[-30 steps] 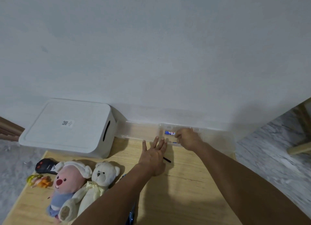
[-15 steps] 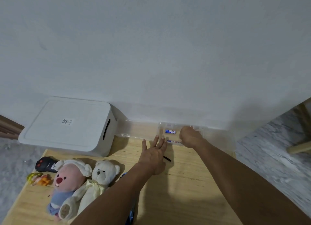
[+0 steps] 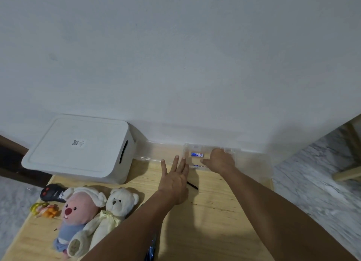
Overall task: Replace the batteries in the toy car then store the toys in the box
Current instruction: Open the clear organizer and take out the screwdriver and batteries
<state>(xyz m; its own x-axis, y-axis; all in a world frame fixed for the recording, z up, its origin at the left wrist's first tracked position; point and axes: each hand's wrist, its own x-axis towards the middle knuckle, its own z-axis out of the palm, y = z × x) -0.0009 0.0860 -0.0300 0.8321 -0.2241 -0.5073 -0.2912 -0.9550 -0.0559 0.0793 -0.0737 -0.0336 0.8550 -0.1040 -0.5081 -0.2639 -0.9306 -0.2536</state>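
At the desk's (image 3: 205,221) far edge by the wall, the right hand (image 3: 219,161) reaches into the clear tray (image 3: 230,150), fingers apparently curled beside the blue battery (image 3: 197,154) lying crosswise just left, while the left hand (image 3: 173,180) rests spread flat nearby.

white storage box (image 3: 82,149), pink-faced plush (image 3: 78,210), cream bear (image 3: 117,204), blue-labelled batteries (image 3: 197,154), pale wood table (image 3: 214,221)

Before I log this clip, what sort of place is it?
Probably a room in a home, perhaps a child's play corner: a light wooden table pushed against a plain white wall, a pink plush toy and cream teddy bear on it, beside a white lidded plastic storage box.
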